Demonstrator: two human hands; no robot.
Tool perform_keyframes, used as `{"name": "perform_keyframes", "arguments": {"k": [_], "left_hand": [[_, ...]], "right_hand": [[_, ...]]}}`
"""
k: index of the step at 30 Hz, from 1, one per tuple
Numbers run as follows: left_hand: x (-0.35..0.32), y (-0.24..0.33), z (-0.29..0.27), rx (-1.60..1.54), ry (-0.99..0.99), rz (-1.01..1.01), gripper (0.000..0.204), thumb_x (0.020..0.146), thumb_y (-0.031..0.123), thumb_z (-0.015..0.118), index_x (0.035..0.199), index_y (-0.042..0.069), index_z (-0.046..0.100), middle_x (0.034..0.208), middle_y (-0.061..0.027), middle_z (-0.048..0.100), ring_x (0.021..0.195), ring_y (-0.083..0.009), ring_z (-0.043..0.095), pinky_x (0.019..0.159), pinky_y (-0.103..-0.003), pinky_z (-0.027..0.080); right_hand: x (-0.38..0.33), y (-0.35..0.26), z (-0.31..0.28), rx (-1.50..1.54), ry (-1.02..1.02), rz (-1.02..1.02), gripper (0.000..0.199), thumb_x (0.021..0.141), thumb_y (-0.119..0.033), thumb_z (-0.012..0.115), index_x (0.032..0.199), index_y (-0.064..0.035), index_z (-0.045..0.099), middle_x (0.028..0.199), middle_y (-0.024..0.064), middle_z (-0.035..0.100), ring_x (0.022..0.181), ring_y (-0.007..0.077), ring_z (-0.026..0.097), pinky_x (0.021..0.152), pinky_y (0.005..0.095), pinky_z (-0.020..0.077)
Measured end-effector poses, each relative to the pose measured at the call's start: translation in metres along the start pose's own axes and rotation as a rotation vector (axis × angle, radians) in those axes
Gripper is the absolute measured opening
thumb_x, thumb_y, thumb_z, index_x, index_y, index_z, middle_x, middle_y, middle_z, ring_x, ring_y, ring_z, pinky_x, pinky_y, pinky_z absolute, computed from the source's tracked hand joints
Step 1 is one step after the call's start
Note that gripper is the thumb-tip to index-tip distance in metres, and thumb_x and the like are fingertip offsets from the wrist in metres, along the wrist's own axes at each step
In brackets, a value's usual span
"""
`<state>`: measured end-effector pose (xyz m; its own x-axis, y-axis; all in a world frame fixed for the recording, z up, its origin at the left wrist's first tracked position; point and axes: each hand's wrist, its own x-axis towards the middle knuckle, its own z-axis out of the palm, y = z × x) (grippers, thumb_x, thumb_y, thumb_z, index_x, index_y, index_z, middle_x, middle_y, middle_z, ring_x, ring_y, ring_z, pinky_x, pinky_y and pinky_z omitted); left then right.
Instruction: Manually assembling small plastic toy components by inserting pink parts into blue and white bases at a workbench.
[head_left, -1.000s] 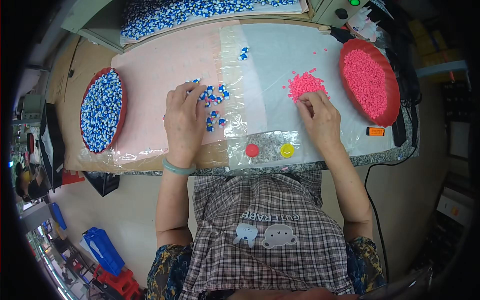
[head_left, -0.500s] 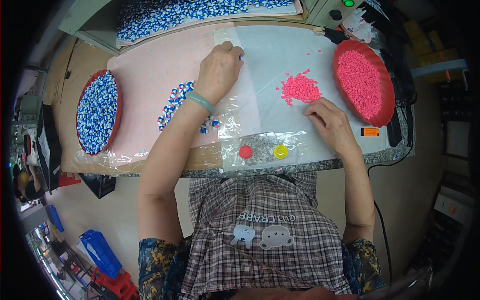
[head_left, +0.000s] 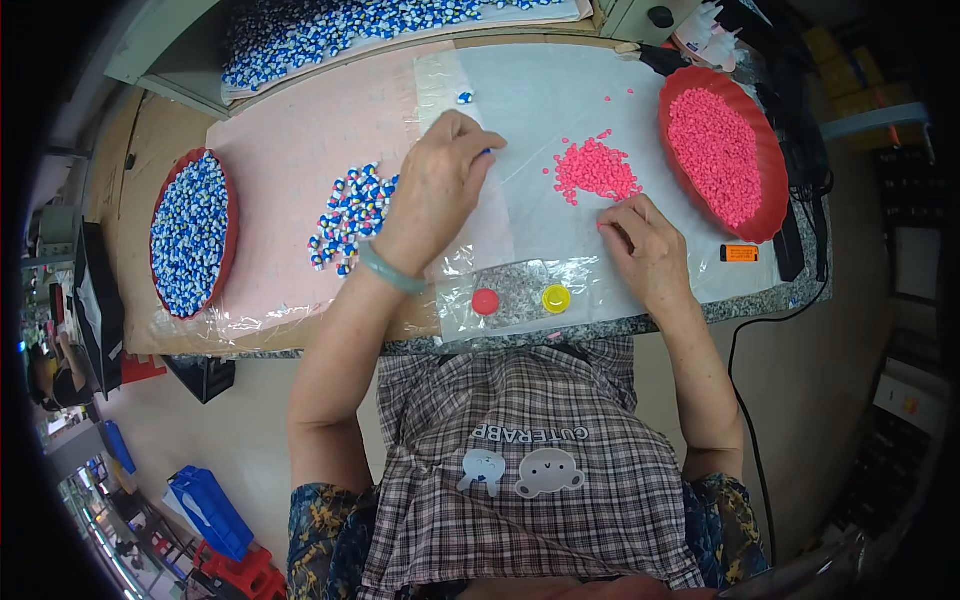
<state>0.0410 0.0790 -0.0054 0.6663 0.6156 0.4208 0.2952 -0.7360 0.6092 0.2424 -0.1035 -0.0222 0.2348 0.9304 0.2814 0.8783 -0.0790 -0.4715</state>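
Left hand [head_left: 440, 185] fingers pinching a blue piece [head_left: 487, 152]; right hand [head_left: 645, 245] curled, empty.

Bright, even light; fisheye bends darkened edges.

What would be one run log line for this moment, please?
left hand: pinching a blue piece on clear sheet | right hand: fingertips at pink pellet pile | blue-white pile: beside left wrist
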Motion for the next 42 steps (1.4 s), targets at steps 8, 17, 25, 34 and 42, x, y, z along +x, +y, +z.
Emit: {"name": "perform_keyframes", "arguments": {"k": [8, 17, 25, 34, 42], "left_hand": [[-0.04, 0.041, -0.002, -0.31, -0.118, -0.217, 0.023, 0.084, -0.003, 0.069, 0.106, 0.003, 0.072, 0.097, -0.0099, 0.067, 0.076, -0.017, 0.063, 0.066, -0.026, 0.052], [-0.05, 0.06, 0.009, -0.499, -0.169, -0.33, 0.019, 0.088, 0.004, 0.069, 0.106, 0.001, 0.07, 0.087, -0.0074, 0.067, 0.071, -0.0119, 0.06, 0.064, -0.025, 0.05], [-0.056, 0.074, 0.017, -0.584, -0.258, -0.285, 0.017, 0.089, 0.006, 0.068, 0.106, 0.002, 0.069, 0.078, -0.0049, 0.066, 0.059, -0.007, 0.055, 0.054, -0.024, 0.046], [-0.058, 0.075, 0.017, -0.545, -0.27, -0.23, 0.01, 0.087, 0.005, 0.068, 0.094, 0.002, 0.063, 0.077, -0.0077, 0.063, 0.054, -0.009, 0.056, 0.051, -0.024, 0.044], [-0.063, 0.068, 0.02, -0.875, -0.364, -0.481, 0.011, 0.087, 0.006, 0.067, 0.095, 0.002, 0.061, 0.077, -0.0016, 0.061, 0.062, -0.0055, 0.054, 0.056, -0.023, 0.045]], "right_hand": [[0.001, -0.007, 0.0, -0.002, -0.057, 0.028, 0.01, 0.081, 0.0, 0.07, 0.091, -0.003, 0.066, 0.088, 0.0076, 0.063, 0.072, 0.0242, 0.065, 0.063, 0.0348, 0.0512], [0.0, -0.012, -0.004, 0.222, -0.124, 0.076, 0.013, 0.084, 0.004, 0.069, 0.094, 0.0005, 0.062, 0.089, 0.0084, 0.063, 0.076, 0.0187, 0.066, 0.067, 0.03, 0.0533], [-0.012, -0.039, -0.021, 0.929, -0.216, 0.336, 0.012, 0.089, 0.005, 0.066, 0.097, 0.0026, 0.057, 0.093, 0.0088, 0.064, 0.084, 0.0121, 0.064, 0.075, 0.0264, 0.0559], [-0.011, -0.046, -0.027, 0.764, -0.271, 0.228, 0.014, 0.088, 0.005, 0.068, 0.095, 0.0025, 0.057, 0.085, 0.008, 0.066, 0.076, 0.0121, 0.066, 0.069, 0.0256, 0.0565], [-0.02, -0.051, -0.018, 0.861, -0.181, 0.242, 0.012, 0.084, 0.005, 0.071, 0.095, 0.0034, 0.067, 0.09, 0.0078, 0.071, 0.081, 0.0143, 0.071, 0.071, 0.0259, 0.0599]]}}
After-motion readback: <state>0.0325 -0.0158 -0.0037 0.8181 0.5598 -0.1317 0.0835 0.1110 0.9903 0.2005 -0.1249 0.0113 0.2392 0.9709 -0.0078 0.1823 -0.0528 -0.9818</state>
